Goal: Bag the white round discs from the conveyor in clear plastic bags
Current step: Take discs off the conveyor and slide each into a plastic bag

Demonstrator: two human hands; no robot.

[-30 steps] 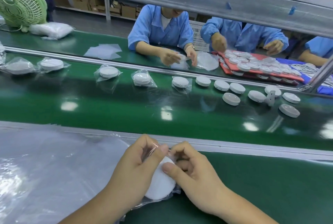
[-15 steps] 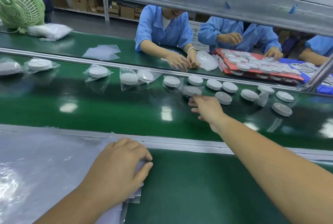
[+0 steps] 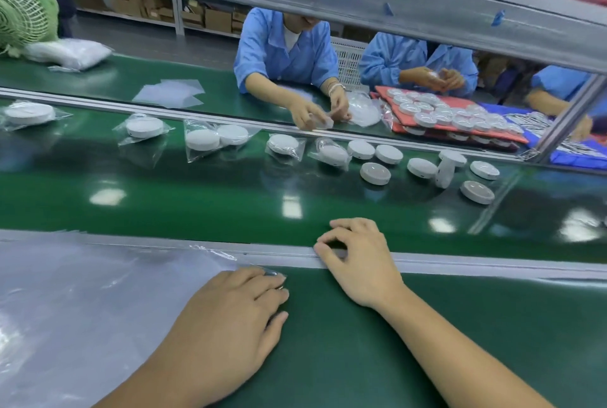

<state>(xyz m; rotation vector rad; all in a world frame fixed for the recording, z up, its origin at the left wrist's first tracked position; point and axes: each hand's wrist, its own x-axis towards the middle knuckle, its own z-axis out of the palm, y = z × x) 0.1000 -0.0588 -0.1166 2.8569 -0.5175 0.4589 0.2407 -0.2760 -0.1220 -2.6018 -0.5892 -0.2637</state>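
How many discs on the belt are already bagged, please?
6 along the belt's far edge: far-left disc, next disc, touching pair, two middle discs.

Glossy green conveyor belt (image 3: 230, 207), clear crinkled plastic bags (image 3: 82, 292), matt white discs (image 3: 375, 173)

Pulled right hand (image 3: 358, 259) back from conveyor (image 3: 230, 204) to near rail (image 3: 460, 264), empty, fingers curled. Dropped bagged disc (image 3: 331, 154) among the row. Kept left hand (image 3: 230, 319) flat on bag stack (image 3: 82, 302).
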